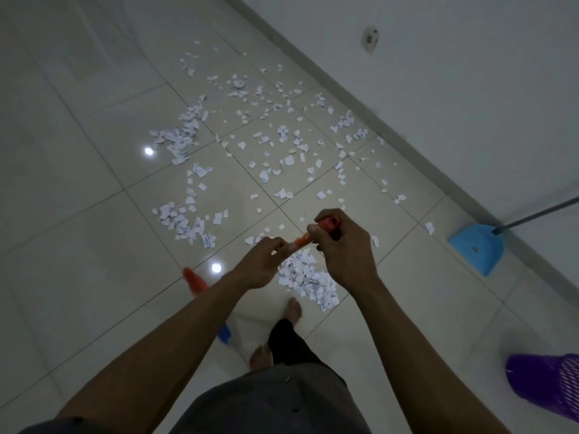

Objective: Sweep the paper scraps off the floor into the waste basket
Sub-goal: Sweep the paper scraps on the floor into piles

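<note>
Both hands are gripping an orange broom handle. The right hand is curling round its red top end, and the left hand is pinching it just beside, at eight o'clock from the right. A blurred orange piece is showing at eight o'clock from the left hand; whether it belongs to the broom cannot be told.

Paper scraps are lying scattered over the tiled floor from ten to one o'clock of the hands, and a denser heap is sitting right under them. The purple waste basket is standing well apart at four o'clock. A blue dustpan is resting by the wall at three o'clock.
</note>
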